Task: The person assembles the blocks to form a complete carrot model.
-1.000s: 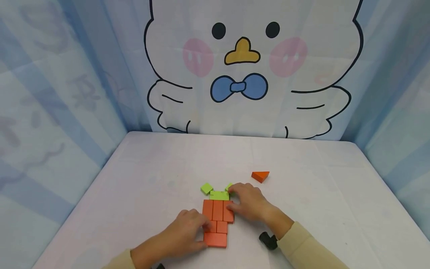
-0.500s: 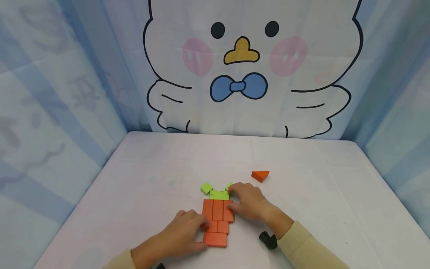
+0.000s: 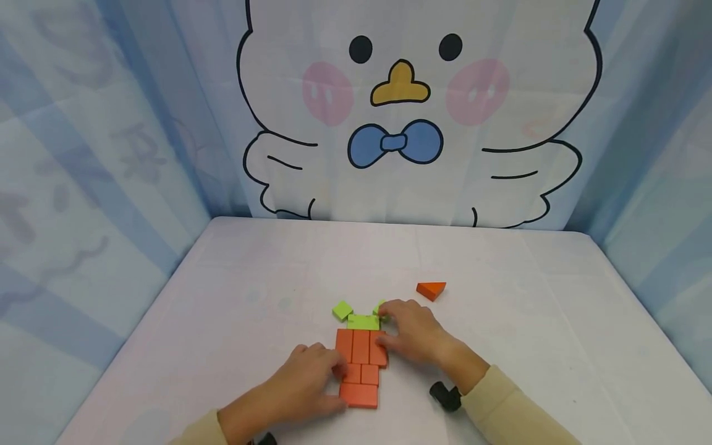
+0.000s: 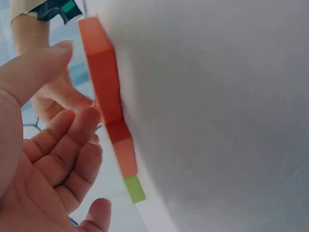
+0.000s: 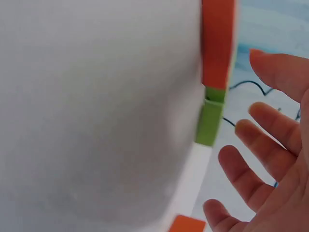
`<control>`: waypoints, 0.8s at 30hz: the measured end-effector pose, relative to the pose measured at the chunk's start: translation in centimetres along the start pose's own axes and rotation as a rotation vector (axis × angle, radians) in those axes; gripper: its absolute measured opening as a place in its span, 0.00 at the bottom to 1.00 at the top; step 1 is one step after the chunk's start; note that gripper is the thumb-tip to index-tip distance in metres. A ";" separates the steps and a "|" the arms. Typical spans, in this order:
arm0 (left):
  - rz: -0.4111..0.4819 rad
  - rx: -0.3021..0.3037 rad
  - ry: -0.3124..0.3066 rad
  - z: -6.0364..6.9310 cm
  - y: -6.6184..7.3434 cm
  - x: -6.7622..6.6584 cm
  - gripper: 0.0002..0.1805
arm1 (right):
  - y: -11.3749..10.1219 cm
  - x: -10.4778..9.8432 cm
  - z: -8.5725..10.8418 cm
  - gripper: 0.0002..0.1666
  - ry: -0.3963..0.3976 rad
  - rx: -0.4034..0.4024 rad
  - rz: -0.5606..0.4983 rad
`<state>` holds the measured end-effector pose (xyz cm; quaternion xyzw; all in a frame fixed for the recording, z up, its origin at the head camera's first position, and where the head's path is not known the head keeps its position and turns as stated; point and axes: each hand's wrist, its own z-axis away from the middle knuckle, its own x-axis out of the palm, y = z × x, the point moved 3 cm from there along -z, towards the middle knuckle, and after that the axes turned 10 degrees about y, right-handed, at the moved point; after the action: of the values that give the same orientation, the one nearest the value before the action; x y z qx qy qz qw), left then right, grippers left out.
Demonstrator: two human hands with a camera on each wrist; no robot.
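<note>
Flat red-orange blocks lie side by side in rows: three upright rectangles (image 3: 360, 346), two small blocks (image 3: 369, 374) below them and one wide block (image 3: 358, 395) nearest me. A green notched block (image 3: 363, 322) touches the top row, with a small green block (image 3: 342, 311) tilted at its left corner and another at its right, partly covered by fingers. My left hand (image 3: 303, 383) is at the left edge, thumb against the wide block and loosely bent fingers by the small ones. My right hand (image 3: 414, 330) rests at the right side, fingertips by the right green block and thumb at the top row.
An orange triangular block (image 3: 431, 290) lies apart, behind my right hand. The white-covered table (image 3: 250, 278) ends at a curtain with a cartoon bird. A black device (image 3: 445, 395) is at my right wrist.
The two small red-orange blocks have shifted slightly right, and then the wide block below them too. My left thumb has moved slightly right with it; my right hand has hardly moved.
</note>
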<state>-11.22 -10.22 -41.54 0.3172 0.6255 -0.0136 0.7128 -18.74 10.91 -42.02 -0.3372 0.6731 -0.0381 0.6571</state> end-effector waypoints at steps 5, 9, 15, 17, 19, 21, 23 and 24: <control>0.049 0.012 0.090 -1.6 -0.6 -1.3 0.22 | 1.6 -2.8 -0.6 0.23 0.098 0.038 0.013; 0.036 0.013 0.125 -3.1 -1.4 -1.4 0.25 | 4.1 -4.7 -1.2 0.26 0.104 0.116 0.098; 0.010 0.001 0.089 -4.7 -1.9 -0.8 0.25 | 7.0 -5.4 -1.6 0.27 0.046 0.183 0.198; 0.012 0.007 0.084 -5.0 -2.0 -0.7 0.25 | 7.4 -5.4 -1.6 0.25 0.049 0.188 0.199; 0.018 0.011 0.081 -5.1 -2.1 -0.6 0.24 | 7.7 -5.4 -1.6 0.24 0.063 0.191 0.192; 0.019 0.010 0.077 -5.1 -2.3 -0.6 0.23 | 7.8 -5.2 -1.6 0.23 0.082 0.189 0.191; 0.022 0.007 0.076 -5.1 -2.4 -0.5 0.22 | 7.8 -5.1 -1.6 0.21 0.101 0.188 0.188; 0.022 0.005 0.077 -5.1 -2.5 -0.5 0.22 | 7.7 -5.0 -1.5 0.20 0.107 0.186 0.188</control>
<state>-16.85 -10.02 -42.28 0.3263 0.6487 0.0047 0.6875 -23.64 18.74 -41.31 -0.2080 0.7293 -0.0565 0.6493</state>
